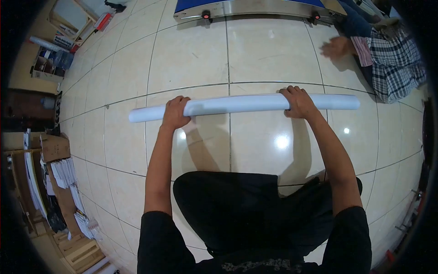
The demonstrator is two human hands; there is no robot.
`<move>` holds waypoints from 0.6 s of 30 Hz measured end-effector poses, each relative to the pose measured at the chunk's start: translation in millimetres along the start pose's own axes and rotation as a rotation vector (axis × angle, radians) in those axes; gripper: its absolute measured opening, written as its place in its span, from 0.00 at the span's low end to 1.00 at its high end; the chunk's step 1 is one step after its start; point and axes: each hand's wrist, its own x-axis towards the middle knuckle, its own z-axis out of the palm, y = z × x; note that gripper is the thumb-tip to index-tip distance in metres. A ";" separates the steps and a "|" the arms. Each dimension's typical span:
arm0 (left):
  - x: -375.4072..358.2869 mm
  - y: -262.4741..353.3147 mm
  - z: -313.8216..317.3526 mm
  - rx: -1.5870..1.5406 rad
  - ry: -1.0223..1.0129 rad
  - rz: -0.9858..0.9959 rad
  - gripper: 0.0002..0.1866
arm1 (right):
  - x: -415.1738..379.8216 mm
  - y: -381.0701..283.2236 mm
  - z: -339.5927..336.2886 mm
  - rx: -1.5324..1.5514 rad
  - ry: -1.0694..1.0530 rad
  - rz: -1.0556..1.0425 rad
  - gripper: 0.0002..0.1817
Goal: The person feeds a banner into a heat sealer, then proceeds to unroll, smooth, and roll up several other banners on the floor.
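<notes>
— Where's the white paper roll (242, 104)?
— Above the tiled floor (269, 55), lying level.
— And the hands?
— Left hand (175, 114) and right hand (299, 101), fingers curled around the roll, well apart.

The person wears a black short-sleeved shirt (255, 260); each sleeve ends above the elbow, leaving both forearms bare. A pale, fine pattern or print runs across the shirt front at the bottom edge of the view; its detail cannot be made out. The lower body is covered by black trousers (255, 210) of plain fabric. The left hand (175, 113) and right hand (299, 101) are bare: no gloves.
</notes>
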 end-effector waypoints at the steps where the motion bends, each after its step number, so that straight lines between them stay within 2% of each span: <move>1: -1.6 -2.0 -9.6 -0.021 -0.048 -0.016 0.31 | -4.8 0.5 0.3 0.005 -0.002 -0.003 0.38; 4: -27.2 -35.9 -5.4 0.041 0.092 0.022 0.30 | -24.9 1.0 2.3 -0.027 0.011 -0.014 0.37; 6: -47.0 -47.5 -17.3 0.088 0.020 -0.026 0.30 | -56.7 2.9 -1.5 -0.031 0.016 -0.030 0.36; 8: -68.9 -60.2 -22.3 0.185 -0.058 -0.091 0.33 | -100.6 16.8 -11.3 0.002 -0.072 -0.020 0.38; 9: -78.6 -61.8 -25.8 0.208 -0.110 -0.133 0.36 | -123.4 31.4 -21.0 -0.016 -0.048 0.022 0.38; 10: -84.9 -61.7 -25.5 0.238 -0.164 -0.160 0.39 | -151.2 48.2 -31.0 -0.042 -0.119 0.016 0.39; 11: -82.2 -43.2 -36.1 0.197 -0.265 -0.152 0.40 | -180.4 68.4 -39.8 -0.061 -0.189 0.015 0.40; 12: -82.2 -34.2 -28.2 0.140 -0.271 -0.034 0.39 | -209.7 93.4 -46.5 -0.067 -0.162 0.073 0.40; 14: -69.0 22.4 -14.7 -0.037 -0.283 0.217 0.36 | -271.1 145.2 -52.9 -0.237 -0.146 0.266 0.41; 16: -50.3 102.0 13.7 -0.137 -0.233 0.340 0.34 | -329.8 186.3 -42.9 -0.404 0.112 0.670 0.41; 17: -37.7 148.4 21.5 -0.177 -0.234 0.359 0.34 | -354.0 195.8 -45.8 -0.396 0.182 0.954 0.41; 18: -28.0 197.1 28.1 -0.216 -0.236 0.375 0.35 | -378.9 186.9 -53.7 -0.188 0.475 1.087 0.40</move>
